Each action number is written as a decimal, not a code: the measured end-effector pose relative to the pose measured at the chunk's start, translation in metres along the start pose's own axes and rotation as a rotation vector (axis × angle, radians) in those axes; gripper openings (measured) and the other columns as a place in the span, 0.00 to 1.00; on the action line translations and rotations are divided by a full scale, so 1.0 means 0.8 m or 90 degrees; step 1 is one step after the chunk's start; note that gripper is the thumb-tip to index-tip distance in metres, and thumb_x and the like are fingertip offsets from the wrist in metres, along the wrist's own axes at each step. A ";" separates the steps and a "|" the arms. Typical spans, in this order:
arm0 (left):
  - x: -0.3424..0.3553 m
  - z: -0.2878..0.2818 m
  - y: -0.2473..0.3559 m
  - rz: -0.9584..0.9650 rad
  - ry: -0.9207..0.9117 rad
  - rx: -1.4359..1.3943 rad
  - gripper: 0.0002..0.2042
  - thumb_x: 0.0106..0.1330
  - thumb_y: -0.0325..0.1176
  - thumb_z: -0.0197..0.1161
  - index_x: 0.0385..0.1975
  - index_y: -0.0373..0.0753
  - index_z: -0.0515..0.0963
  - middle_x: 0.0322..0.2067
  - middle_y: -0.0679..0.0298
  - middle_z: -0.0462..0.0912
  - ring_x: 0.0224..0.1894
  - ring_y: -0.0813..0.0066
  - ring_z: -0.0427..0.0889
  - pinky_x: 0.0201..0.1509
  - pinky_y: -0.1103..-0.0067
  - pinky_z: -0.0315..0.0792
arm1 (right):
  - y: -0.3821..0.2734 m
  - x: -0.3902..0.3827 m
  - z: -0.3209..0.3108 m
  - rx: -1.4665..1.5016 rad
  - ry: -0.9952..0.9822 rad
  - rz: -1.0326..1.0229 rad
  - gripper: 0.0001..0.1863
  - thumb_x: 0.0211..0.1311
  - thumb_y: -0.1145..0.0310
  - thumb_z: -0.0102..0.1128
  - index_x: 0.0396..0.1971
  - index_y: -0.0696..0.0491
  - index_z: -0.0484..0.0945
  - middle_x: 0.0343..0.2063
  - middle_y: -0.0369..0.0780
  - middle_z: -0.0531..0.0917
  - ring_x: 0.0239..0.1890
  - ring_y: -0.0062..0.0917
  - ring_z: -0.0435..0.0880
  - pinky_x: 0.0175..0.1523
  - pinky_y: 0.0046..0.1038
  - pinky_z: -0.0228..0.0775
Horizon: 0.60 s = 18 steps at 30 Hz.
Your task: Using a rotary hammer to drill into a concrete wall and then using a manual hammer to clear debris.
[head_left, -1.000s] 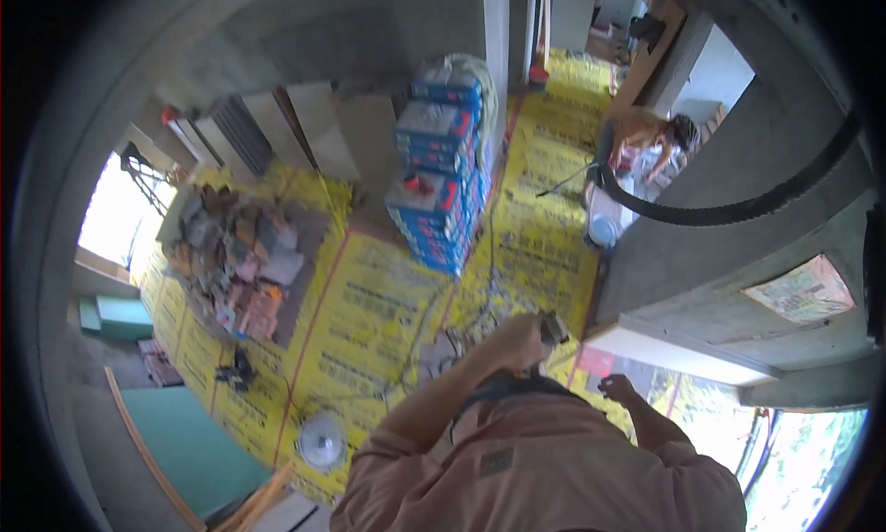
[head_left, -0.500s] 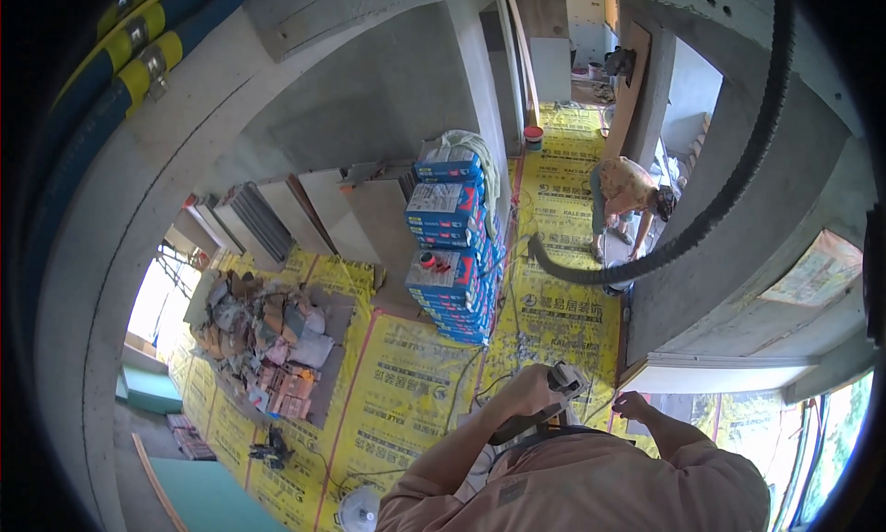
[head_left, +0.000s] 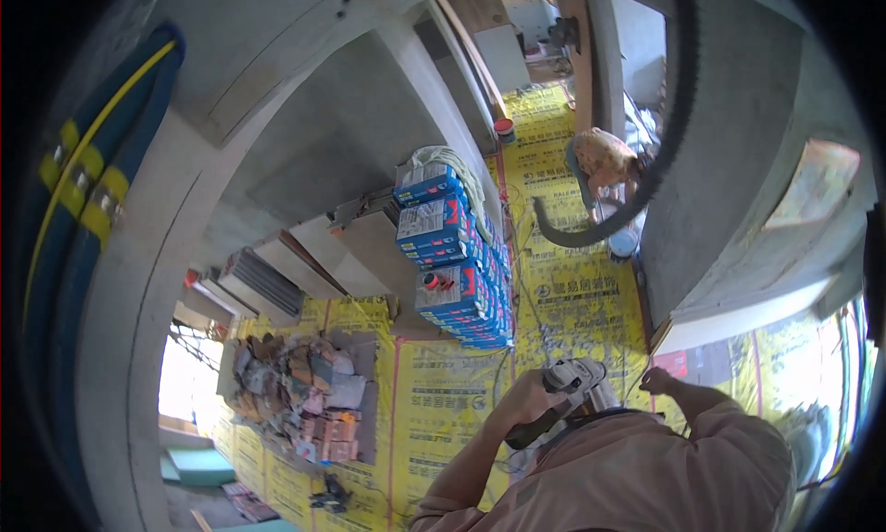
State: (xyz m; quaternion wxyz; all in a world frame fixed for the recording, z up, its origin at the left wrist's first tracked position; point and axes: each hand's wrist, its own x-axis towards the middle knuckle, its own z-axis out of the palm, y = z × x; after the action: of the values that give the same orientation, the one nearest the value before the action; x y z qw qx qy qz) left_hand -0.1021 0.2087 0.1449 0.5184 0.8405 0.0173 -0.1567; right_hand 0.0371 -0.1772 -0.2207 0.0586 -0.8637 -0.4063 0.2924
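Observation:
My left hand [head_left: 526, 405] is closed around the body of a power tool [head_left: 574, 377] with a silver metal head and a dark handle, which looks like an angle grinder. It is held close in front of my body, head pointing up and away. To the right, my right hand [head_left: 657, 381] is raised with curled fingers, apart from the tool. A thin dark line, perhaps a cord, runs by its fingers; whether they hold it is too small to tell. Below both hands lies yellow printed floor sheeting [head_left: 443, 384].
Stacked blue boxes [head_left: 434, 218] stand ahead, left of centre. A rubble heap [head_left: 295, 375] lies at left, with panels [head_left: 263, 283] leaning behind it. Another person [head_left: 604, 163] bends over beside a bucket [head_left: 624, 244] ahead. A dark corrugated hose [head_left: 678, 98] hangs at upper right.
The view has turned and tilted. My left hand and the tool have come up a little, showing more of the silver head. My right hand has risen slightly.

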 end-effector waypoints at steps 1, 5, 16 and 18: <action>0.000 -0.005 0.014 -0.047 -0.015 0.016 0.17 0.58 0.33 0.67 0.46 0.34 0.82 0.40 0.46 0.85 0.45 0.51 0.85 0.49 0.67 0.75 | 0.003 0.007 0.004 0.079 -0.007 0.013 0.17 0.63 0.49 0.56 0.34 0.43 0.88 0.31 0.41 0.87 0.38 0.40 0.86 0.42 0.45 0.78; 0.007 0.001 0.024 -0.060 0.004 0.036 0.14 0.61 0.34 0.69 0.41 0.31 0.82 0.22 0.60 0.83 0.18 0.76 0.76 0.26 0.73 0.71 | 0.034 0.035 0.052 -0.008 0.031 -0.035 0.14 0.62 0.51 0.55 0.34 0.37 0.88 0.29 0.41 0.86 0.37 0.40 0.86 0.37 0.45 0.78; 0.021 -0.003 0.037 -0.182 -0.052 0.070 0.16 0.60 0.33 0.68 0.46 0.33 0.81 0.40 0.48 0.86 0.46 0.53 0.85 0.50 0.68 0.76 | 0.006 0.034 0.061 0.144 0.075 0.153 0.18 0.38 0.52 0.72 0.25 0.51 0.87 0.28 0.47 0.86 0.36 0.42 0.86 0.46 0.39 0.78; 0.022 -0.004 0.033 -0.199 -0.050 0.075 0.16 0.60 0.33 0.68 0.46 0.33 0.81 0.40 0.48 0.86 0.46 0.53 0.85 0.49 0.68 0.76 | -0.002 0.027 0.050 0.129 0.068 0.112 0.15 0.45 0.54 0.66 0.26 0.50 0.87 0.27 0.46 0.85 0.34 0.41 0.86 0.42 0.40 0.78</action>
State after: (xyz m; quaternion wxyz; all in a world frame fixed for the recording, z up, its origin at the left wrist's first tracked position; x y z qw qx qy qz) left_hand -0.0797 0.1970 0.1645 0.4380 0.8496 0.1185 -0.2688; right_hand 0.0250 -0.1656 -0.2630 0.1414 -0.8999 -0.2938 0.2896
